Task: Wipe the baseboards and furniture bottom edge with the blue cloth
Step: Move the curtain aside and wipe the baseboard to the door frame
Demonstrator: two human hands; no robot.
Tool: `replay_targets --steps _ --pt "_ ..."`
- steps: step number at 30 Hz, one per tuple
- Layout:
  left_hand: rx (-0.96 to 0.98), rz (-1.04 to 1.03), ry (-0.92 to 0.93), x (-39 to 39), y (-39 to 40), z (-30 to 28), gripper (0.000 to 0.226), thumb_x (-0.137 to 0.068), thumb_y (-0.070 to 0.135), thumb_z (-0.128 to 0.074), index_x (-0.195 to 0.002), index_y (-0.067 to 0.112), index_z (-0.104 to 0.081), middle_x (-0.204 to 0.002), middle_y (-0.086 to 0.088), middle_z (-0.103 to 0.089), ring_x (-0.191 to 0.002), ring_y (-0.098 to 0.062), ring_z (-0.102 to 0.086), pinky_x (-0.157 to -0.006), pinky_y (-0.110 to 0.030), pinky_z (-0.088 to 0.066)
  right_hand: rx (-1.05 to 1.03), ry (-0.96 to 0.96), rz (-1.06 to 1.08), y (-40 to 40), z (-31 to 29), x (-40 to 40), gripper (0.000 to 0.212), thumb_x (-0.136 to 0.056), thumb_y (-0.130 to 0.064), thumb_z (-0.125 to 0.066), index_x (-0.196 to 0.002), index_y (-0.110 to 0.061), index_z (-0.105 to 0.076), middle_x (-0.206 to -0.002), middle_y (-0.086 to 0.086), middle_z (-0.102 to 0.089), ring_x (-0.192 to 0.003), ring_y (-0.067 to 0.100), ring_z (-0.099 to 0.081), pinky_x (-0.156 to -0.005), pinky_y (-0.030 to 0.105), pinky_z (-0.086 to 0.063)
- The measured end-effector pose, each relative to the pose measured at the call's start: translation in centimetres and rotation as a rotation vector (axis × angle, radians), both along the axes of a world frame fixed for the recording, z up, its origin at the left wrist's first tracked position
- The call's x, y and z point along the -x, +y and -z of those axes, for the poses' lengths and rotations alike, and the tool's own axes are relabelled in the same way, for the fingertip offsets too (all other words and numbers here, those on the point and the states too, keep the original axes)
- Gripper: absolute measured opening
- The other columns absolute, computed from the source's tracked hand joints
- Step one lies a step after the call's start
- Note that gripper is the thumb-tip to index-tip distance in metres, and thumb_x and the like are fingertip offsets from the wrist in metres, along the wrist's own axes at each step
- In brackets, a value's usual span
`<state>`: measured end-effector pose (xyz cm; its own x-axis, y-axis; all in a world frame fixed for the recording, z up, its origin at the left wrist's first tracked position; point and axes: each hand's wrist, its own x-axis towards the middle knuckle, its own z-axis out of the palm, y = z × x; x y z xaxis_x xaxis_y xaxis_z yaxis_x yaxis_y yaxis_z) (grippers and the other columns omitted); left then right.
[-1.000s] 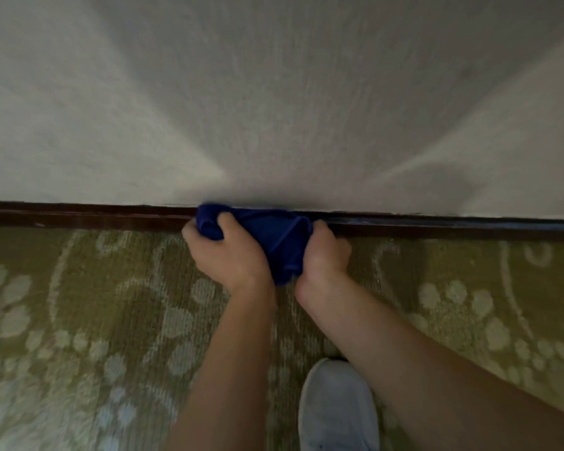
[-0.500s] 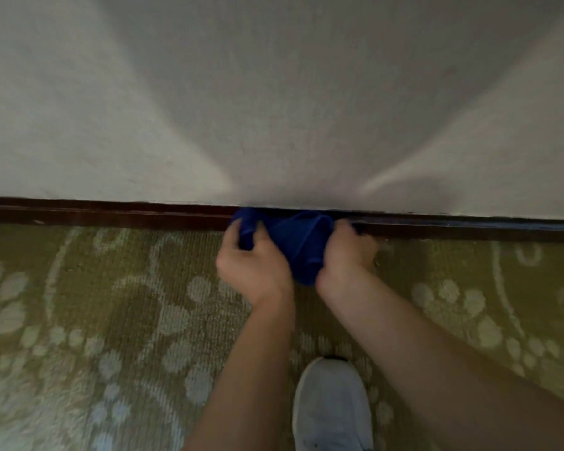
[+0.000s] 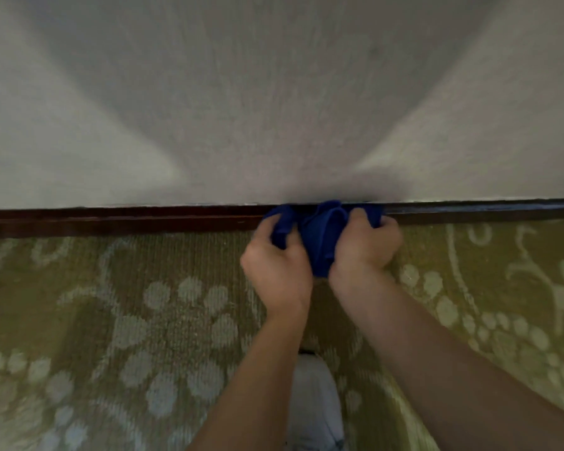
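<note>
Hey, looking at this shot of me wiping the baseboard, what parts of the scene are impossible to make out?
Head view only:
- Baseboard stretch behind the blue cloth: covered by the cloth, so how clean it is cannot be told.
- Fingertips of left hand and right hand: buried in cloth folds.
- White shoe: partly behind the left forearm, cut off by the bottom edge.
- Furniture: none in frame.

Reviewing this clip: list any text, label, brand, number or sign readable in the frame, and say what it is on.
None: no readable text anywhere.
The blue cloth, held by the left hand and right hand against the baseboard, shows no tag.
The carpet, wall and shoe carry no print.
</note>
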<state>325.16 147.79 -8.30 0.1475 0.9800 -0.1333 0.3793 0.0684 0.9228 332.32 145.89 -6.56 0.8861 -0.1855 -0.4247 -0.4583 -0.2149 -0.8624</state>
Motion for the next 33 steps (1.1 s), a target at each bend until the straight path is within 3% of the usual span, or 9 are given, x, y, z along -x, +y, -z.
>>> replay_targets --steps 6,9,14,19,22,25,27,29,33 --pt "0.049 -0.225 -0.049 1.8 1.8 0.1 0.022 -0.090 0.010 -0.063 -0.111 0.007 -0.069 -0.102 -0.007 -0.070 -0.094 -0.016 -0.063 -0.087 -0.026 -0.051 0.031 -0.038 -0.350 1.2 0.0 3.5 0.012 -0.086 -0.007 -0.058 -0.095 -0.005 -0.064 -0.091 0.014 -0.069 -0.083 0.028 -0.066 -0.077 0.037 -0.056" --pt "0.128 -0.243 -0.138 0.3 0.8 -0.1 0.017 -0.089 0.008 -0.065 -0.105 0.005 -0.068 -0.098 -0.007 -0.069 -0.093 -0.017 -0.063 -0.091 -0.032 -0.052 0.105 -0.050 -0.234 -1.0 0.3 0.2 0.016 -0.086 -0.010 -0.058 -0.098 -0.004 -0.066 -0.090 0.012 -0.069 -0.082 0.029 -0.066 -0.076 0.037 -0.056" --pt "0.225 -0.108 -0.152 0.5 0.3 0.1 0.016 -0.090 0.013 -0.066 -0.106 0.013 -0.067 -0.098 -0.003 -0.070 -0.092 -0.017 -0.065 -0.088 -0.038 -0.056 0.179 -0.043 -0.092 -0.1 -0.6 0.1 0.029 -0.092 -0.011 -0.053 -0.120 -0.004 -0.057 -0.113 0.013 -0.064 -0.100 0.029 -0.063 -0.089 0.037 -0.053" --pt "0.088 -0.378 0.030 4.7 4.5 1.2 0.026 -0.092 0.010 -0.055 -0.116 0.004 -0.063 -0.104 -0.010 -0.067 -0.095 -0.026 -0.062 -0.083 -0.028 -0.047 0.098 -0.059 -0.550 4.5 -1.0 7.6 0.014 -0.088 -0.011 -0.057 -0.102 -0.008 -0.057 -0.097 0.007 -0.066 -0.095 0.027 -0.065 -0.088 0.034 -0.051" --pt "0.075 -0.385 0.036 5.1 5.2 1.7 0.028 -0.090 0.012 -0.054 -0.115 0.004 -0.065 -0.105 -0.014 -0.069 -0.096 -0.030 -0.064 -0.087 -0.038 -0.052 0.080 -0.013 -0.609 4.2 -0.7 7.3 0.013 -0.089 -0.014 -0.058 -0.101 -0.011 -0.060 -0.096 0.005 -0.066 -0.094 0.025 -0.065 -0.089 0.037 -0.052" --pt "0.109 -0.236 -0.047 2.9 2.4 1.6 0.024 -0.090 0.008 -0.058 -0.112 0.005 -0.067 -0.102 -0.013 -0.071 -0.095 -0.027 -0.066 -0.090 -0.045 -0.053 0.166 -0.006 -0.392 1.2 0.1 2.3 0.018 -0.085 -0.016 -0.061 -0.102 -0.010 -0.062 -0.104 0.011 -0.068 -0.096 0.029 -0.065 -0.089 0.041 -0.054" --pt "0.265 0.008 -0.177 1.0 0.1 1.2 0.020 -0.093 0.009 -0.060 -0.110 0.011 -0.069 -0.099 -0.005 -0.073 -0.092 -0.020 -0.068 -0.089 -0.044 -0.055 0.265 -0.046 -0.170 -1.5 0.4 -2.0 0.031 -0.083 -0.019 -0.062 -0.111 -0.004 -0.062 -0.110 0.019 -0.068 -0.101 0.034 -0.065 -0.089 0.049 -0.053" --pt "0.412 0.187 -0.286 0.0 -1.4 0.7 0.020 -0.095 0.011 -0.060 -0.112 0.015 -0.069 -0.100 0.000 -0.073 -0.094 -0.014 -0.069 -0.090 -0.037 -0.057 0.306 -0.065 -0.112 -3.1 0.4 -4.6 0.033 -0.084 -0.024 -0.059 -0.113 -0.006 -0.060 -0.111 0.017 -0.066 -0.100 0.035 -0.065 -0.090 0.052 -0.054" --pt "0.559 -0.099 -0.409 0.4 -0.7 1.1 0.014 -0.096 0.011 -0.057 -0.104 0.018 -0.067 -0.099 -0.001 -0.071 -0.096 -0.019 -0.067 -0.089 -0.034 -0.053 0.313 -0.078 -0.086 -1.2 -0.5 -2.3 0.033 -0.091 -0.018 -0.054 -0.121 -0.007 -0.052 -0.117 0.016 -0.064 -0.108 0.034 -0.062 -0.095 0.040 -0.049"
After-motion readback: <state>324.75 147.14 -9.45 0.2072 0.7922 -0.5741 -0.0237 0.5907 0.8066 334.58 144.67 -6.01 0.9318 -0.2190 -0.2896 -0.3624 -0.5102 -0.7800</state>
